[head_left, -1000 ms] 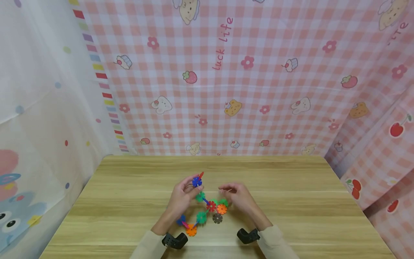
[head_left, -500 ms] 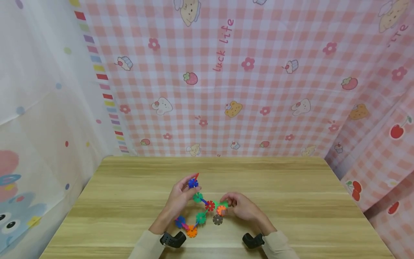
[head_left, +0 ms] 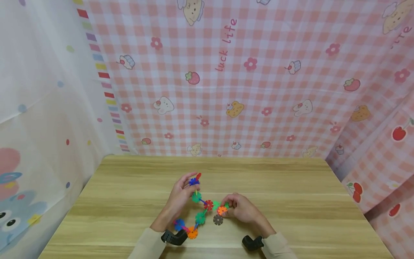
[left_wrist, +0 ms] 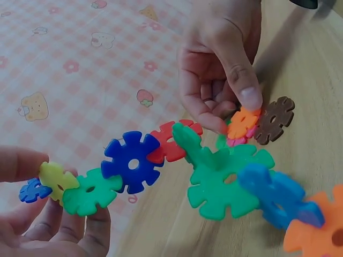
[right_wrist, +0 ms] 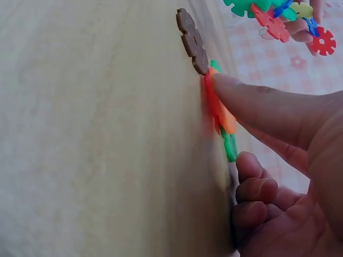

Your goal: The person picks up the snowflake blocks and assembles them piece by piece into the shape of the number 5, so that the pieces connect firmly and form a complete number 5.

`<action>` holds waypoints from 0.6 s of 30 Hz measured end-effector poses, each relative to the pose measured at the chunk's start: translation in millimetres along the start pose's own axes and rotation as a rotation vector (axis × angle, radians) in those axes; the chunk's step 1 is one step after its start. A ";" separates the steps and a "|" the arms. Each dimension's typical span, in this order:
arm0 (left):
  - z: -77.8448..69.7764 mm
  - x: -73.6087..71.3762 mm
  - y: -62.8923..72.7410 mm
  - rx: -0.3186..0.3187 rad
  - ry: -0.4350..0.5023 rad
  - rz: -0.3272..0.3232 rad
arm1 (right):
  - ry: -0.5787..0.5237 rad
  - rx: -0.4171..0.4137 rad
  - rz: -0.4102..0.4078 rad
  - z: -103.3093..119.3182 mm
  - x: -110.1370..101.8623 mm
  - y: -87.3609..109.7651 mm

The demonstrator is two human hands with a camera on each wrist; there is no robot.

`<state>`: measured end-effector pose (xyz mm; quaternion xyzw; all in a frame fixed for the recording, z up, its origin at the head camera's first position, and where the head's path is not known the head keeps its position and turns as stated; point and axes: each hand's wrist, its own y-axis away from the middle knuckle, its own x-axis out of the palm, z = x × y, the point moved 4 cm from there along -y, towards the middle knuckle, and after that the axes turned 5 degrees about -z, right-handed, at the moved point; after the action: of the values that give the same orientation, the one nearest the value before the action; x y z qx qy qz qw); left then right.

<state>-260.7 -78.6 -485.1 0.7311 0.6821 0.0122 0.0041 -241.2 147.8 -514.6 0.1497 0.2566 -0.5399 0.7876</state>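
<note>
My left hand (head_left: 181,196) pinches the upper end of a chain of interlocking plastic flower discs. In the left wrist view the fingers sit at its yellow disc (left_wrist: 52,181), followed by a green disc (left_wrist: 75,199), a dark blue disc (left_wrist: 119,167) and a red disc (left_wrist: 167,149). From there the chain runs on through a larger green disc (left_wrist: 209,190) to an orange one. At the table my right hand (head_left: 242,208) pinches another orange disc (left_wrist: 244,122), thumb on its face, other fingers curled. Pink and green discs lie right behind it, partly hidden.
Beside the right thumb lies a brown disc (head_left: 218,220) on the wooden table (head_left: 297,201). The chain's lower end, with a blue disc (head_left: 179,225), hangs by the left wrist. A pink checked curtain (head_left: 207,54) rises behind the table.
My right hand has come down onto the loose discs and taken hold of the orange one. The left hand keeps its grip; the chain has shifted slightly left and its top blue disc has tilted.
</note>
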 end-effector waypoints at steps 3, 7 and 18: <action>0.3 1.9 -1.0 -0.002 0.010 0.016 | 0.012 -0.003 -0.018 1.9 0.4 0.3; 0.3 4.1 -1.6 -0.007 0.026 0.030 | 0.023 0.012 -0.038 3.0 0.3 1.1; -0.7 10.5 -0.7 -0.009 0.099 0.030 | -0.074 0.052 -0.099 -4.4 -2.9 2.2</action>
<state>-260.7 -68.1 -484.2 0.7398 0.6704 0.0515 -0.0263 -241.0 153.1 -516.8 0.1372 0.2204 -0.5899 0.7646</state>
